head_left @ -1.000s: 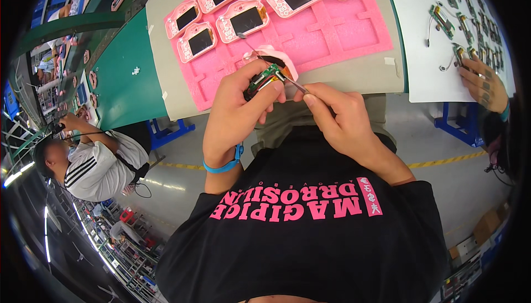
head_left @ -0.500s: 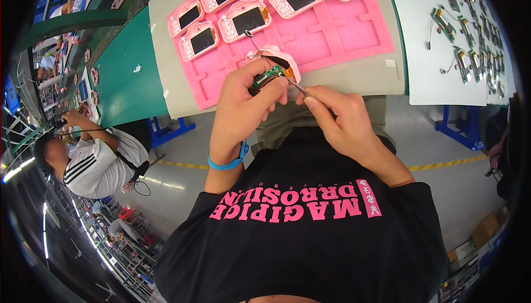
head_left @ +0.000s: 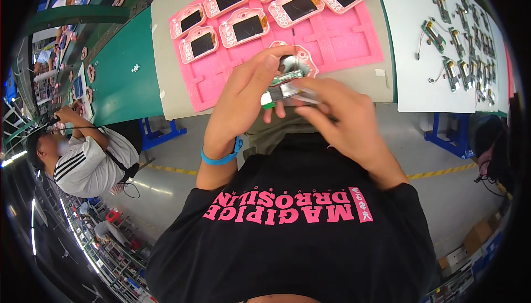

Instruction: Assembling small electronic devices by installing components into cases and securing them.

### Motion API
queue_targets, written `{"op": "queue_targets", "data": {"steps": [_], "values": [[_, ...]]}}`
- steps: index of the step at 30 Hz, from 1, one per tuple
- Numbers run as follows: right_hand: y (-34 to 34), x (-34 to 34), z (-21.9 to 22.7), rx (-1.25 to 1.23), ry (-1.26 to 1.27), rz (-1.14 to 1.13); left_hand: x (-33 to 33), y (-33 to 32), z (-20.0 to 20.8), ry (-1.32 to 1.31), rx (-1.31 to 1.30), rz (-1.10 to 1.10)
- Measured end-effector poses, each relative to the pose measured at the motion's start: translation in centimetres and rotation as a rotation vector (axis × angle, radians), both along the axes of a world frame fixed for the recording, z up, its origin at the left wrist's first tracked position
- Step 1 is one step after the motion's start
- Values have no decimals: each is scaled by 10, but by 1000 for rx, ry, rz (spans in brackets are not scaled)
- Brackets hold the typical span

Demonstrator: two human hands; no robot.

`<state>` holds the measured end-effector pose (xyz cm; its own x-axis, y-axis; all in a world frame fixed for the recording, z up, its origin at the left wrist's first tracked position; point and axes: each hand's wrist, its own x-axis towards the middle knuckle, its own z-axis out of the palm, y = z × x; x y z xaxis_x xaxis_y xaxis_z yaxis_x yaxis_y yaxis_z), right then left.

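Two bare hands are counted, a left hand (head_left: 235, 95) and a right hand (head_left: 345, 117), with one blue wristband (head_left: 221, 156) behind the left fingers (head_left: 268, 66). At the fingers, one pink shell (head_left: 307, 60) and at least one green circuit board (head_left: 290, 76) are seen — a firmer count is blurred. Farther beyond, eight screened pink consoles (head_left: 296, 7) — one cut off — and one foam tray (head_left: 354, 36) are counted. Rightward, more than ten loose boards (head_left: 434, 35) are laid out; leftward, one seated co-worker (head_left: 91, 164) is seen.

The left hand (head_left: 237, 95) grips a green circuit board (head_left: 286, 77), the right hand (head_left: 345, 119) at its four o'clock; pink consoles (head_left: 243, 28) lie toward twelve, a co-worker (head_left: 88, 170) toward nine
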<state>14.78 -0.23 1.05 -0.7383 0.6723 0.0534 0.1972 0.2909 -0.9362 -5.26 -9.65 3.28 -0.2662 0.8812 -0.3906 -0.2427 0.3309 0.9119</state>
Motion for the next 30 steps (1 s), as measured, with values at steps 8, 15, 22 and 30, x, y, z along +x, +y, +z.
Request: {"op": "queue_targets", "data": {"steps": [8,15,22,30], "values": [[17,-25,-36,268,111,25,-15,-25,1,152,-13,-54],[2,-31,-24,231,76,-5,-28,-22,-22,222,16,-81],[-7,-37,-24,258,10,-111,-7,-28,-21,71,33,-119],[-7,-34,-17,153,-105,-64,-32,-36,-14,440,-100,-106]]}}
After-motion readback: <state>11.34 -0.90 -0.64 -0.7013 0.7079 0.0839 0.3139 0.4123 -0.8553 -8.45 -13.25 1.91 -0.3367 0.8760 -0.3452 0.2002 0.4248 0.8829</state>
